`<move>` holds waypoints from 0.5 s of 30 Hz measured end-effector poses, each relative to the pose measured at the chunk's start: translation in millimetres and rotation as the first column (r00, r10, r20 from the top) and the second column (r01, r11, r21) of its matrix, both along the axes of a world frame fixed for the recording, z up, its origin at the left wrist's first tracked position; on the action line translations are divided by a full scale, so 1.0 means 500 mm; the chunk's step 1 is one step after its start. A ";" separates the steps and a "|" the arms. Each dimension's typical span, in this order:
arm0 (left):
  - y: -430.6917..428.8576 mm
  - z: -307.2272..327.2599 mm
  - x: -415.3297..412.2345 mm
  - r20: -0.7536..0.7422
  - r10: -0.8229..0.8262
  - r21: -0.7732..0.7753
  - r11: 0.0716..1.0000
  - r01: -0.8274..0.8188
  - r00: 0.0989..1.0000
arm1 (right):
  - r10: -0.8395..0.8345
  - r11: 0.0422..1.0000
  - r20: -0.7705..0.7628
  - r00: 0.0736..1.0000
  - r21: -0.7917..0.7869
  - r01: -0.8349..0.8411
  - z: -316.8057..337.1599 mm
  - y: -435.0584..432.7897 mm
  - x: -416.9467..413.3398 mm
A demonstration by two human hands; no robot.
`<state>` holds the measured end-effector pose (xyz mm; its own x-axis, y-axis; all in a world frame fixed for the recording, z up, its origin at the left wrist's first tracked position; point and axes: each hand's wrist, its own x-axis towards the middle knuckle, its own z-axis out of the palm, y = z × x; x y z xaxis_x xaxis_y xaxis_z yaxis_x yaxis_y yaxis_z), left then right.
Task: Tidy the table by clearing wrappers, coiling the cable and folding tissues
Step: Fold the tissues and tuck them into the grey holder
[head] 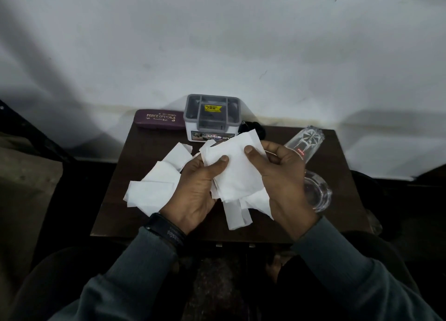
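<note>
A white tissue (237, 170) is held up over the middle of the small dark table (113, 214). My left hand (193, 190) grips its left edge, thumb on top. My right hand (282, 176) pinches its upper right edge with the thumb on the front. More white tissues (156, 183) lie spread on the table to the left, and crumpled pieces (237, 213) hang or lie below the held one. A dark cable (253, 129) shows partly behind the tissue, beside the box.
A grey and white plastic box (212, 117) stands at the table's back, with a maroon spectacle case (158, 121) to its left. A clear bottle (305, 143) lies at the right, and a glass ashtray (316, 191) sits near the right edge. A white wall is behind.
</note>
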<state>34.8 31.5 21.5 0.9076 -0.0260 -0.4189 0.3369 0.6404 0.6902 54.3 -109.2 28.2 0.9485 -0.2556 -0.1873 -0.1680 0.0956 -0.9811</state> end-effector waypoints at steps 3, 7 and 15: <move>0.007 0.002 0.005 -0.011 0.020 0.011 1.000 -0.020 1.000 | 0.051 0.999 -0.012 0.999 -0.010 -0.051 -0.002 -0.004 0.004; 0.016 0.010 0.006 -0.014 0.019 -0.037 0.999 -0.020 1.000 | 0.129 0.991 -0.112 0.985 0.045 -0.125 0.002 -0.012 0.008; 0.007 0.002 -0.002 0.014 0.050 0.001 0.999 -0.050 0.999 | 0.201 0.953 -0.243 0.949 0.270 -0.133 0.007 -0.010 0.000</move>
<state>34.0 35.0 22.3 0.9135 0.0197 -0.4063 0.2951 0.6553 0.6953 54.6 -114.0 31.9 0.8806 -0.0108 -0.4737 -0.4525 0.2775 -0.8475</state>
